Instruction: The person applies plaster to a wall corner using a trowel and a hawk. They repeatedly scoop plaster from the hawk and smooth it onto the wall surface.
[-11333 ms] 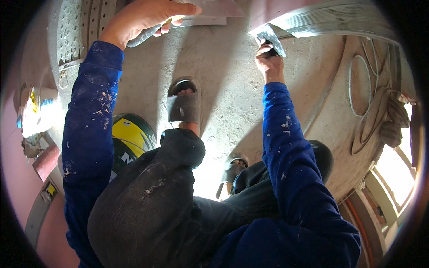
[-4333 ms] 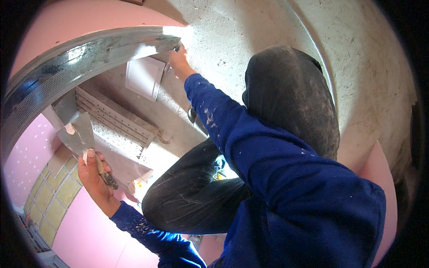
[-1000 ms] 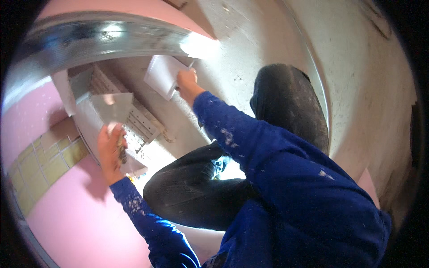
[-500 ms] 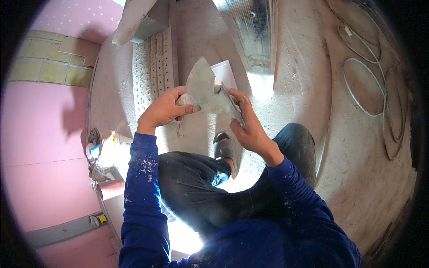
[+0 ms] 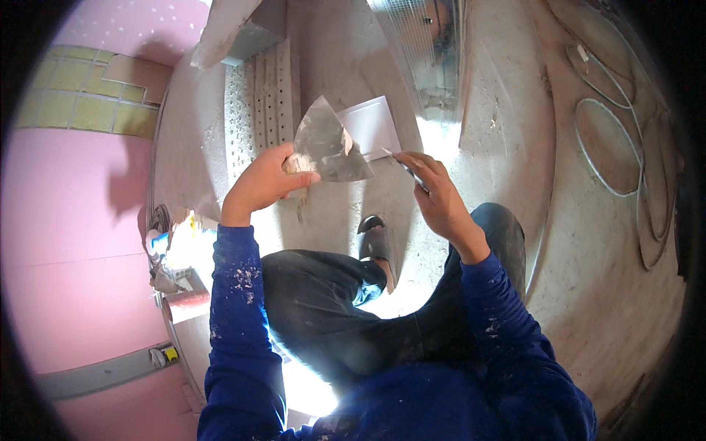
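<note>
My left hand (image 5: 261, 180) is closed round the near-left corner of a broad putty knife (image 5: 331, 151), a pointed, roughly triangular metal blade with pale filler smeared on it. Filler clings by my thumb, and the knife's handle is hidden. To the right of it, my right hand (image 5: 437, 195) pinches a thin flat metal blade (image 5: 406, 169), seen nearly edge-on, so its full shape does not show. A small gap separates the two tools. Beyond the putty knife a white rectangular panel (image 5: 373, 128) lies on the floor.
A perforated step (image 5: 265, 103) stands ahead on the left, beside a pale box-like piece (image 5: 243, 37). Clear sheeting with mesh (image 5: 423, 59) lies at the far middle. A cable (image 5: 607, 147) loops on the right floor. Pink wall board (image 5: 73, 220) rises left; a red-and-white roll (image 5: 187, 305) lies nearby.
My right hand has drawn its thin blade away from the putty knife, to the right. The putty knife has tilted, and part of its filler is gone, showing bare metal.
</note>
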The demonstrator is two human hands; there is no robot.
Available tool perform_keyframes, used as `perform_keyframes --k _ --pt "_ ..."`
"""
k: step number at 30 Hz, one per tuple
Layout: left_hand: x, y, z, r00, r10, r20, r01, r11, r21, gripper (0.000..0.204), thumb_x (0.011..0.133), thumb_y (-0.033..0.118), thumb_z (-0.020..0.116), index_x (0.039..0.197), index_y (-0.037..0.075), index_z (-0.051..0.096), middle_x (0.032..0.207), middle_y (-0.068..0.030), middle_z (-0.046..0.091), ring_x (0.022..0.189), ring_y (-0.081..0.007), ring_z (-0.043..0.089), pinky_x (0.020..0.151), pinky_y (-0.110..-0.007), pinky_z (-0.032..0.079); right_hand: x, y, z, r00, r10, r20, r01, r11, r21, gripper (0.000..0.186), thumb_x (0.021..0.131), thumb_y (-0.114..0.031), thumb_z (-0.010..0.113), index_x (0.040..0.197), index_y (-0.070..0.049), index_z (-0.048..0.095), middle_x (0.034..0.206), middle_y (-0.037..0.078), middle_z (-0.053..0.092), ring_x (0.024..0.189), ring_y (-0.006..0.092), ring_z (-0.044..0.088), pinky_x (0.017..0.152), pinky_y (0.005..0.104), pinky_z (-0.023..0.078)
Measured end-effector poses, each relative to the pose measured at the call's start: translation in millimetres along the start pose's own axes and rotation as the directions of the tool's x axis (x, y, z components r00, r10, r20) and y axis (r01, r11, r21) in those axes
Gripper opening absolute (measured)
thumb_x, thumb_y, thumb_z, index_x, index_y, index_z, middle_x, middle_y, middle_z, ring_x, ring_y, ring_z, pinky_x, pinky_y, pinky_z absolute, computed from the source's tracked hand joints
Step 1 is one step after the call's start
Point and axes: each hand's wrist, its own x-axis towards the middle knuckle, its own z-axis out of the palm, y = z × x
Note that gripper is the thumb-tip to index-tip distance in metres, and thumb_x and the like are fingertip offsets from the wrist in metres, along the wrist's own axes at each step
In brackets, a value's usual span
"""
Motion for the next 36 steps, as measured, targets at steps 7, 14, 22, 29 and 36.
perform_keyframes --k 7,14,22,29,36 --pt "5 -6 11 0.999 0.004 0.049 -0.015 0.976 0.219 0.046 0.079 0.035 0.08 0.105 0.001 0.063 0.085 -0.0082 0.064 0.068 -0.016 0.06 0.06 -0.03 0.05 -2 -16 6 0.999 -0.023 -0.046 0.015 0.984 -0.176 0.069 0.081 0.016 0.056 0.14 -0.02 0.057 0.139 0.006 0.057 0.122 0.0298 0.051 0.111 0.0417 0.038" --pt "12 -8 11 0.982 -0.072 0.176 0.018 0.957 0.29 0.049 0.081 0.04 0.077 0.108 0.002 0.065 0.092 -0.0102 0.067 0.075 -0.0179 0.064 0.063 -0.03 0.054 -7 -13 -2 0.983 -0.171 -0.06 0.142 0.935 -0.326 0.057 0.08 0.007 0.062 0.124 -0.029 0.07 0.13 -0.003 0.064 0.12 0.0249 0.054 0.104 0.0439 0.038" --pt "14 -1 12 0.979 -0.023 0.202 -0.03 0.966 0.256 0.044 0.08 0.038 0.078 0.106 0.004 0.066 0.085 -0.0071 0.067 0.066 -0.0157 0.062 0.058 -0.028 0.052 -5 -14 0 0.967 -0.234 -0.098 0.174 0.893 -0.416 0.053 0.08 0.012 0.065 0.115 -0.026 0.076 0.127 -0.001 0.067 0.121 0.0272 0.054 0.107 0.0435 0.035" --pt "14 -2 13 0.973 -0.073 0.217 0.035 0.984 0.174 0.048 0.079 0.037 0.079 0.102 -0.003 0.064 0.076 -0.0082 0.063 0.061 -0.0154 0.059 0.052 -0.028 0.049 -9 -10 -2 0.968 -0.252 -0.005 0.231 0.896 -0.379 0.051 0.08 0.012 0.065 0.112 -0.025 0.077 0.126 -0.002 0.068 0.122 0.0259 0.051 0.11 0.0421 0.032" --pt "13 -4 12 0.987 -0.126 0.104 0.103 0.974 0.2 0.049 0.079 0.038 0.079 0.102 -0.003 0.064 0.082 -0.0105 0.063 0.065 -0.018 0.061 0.053 -0.03 0.052 -8 -3 -6 0.991 -0.129 0.024 0.13 0.945 -0.3 0.051 0.082 0.013 0.063 0.118 -0.021 0.074 0.127 -0.001 0.068 0.118 0.0257 0.055 0.108 0.0415 0.037"
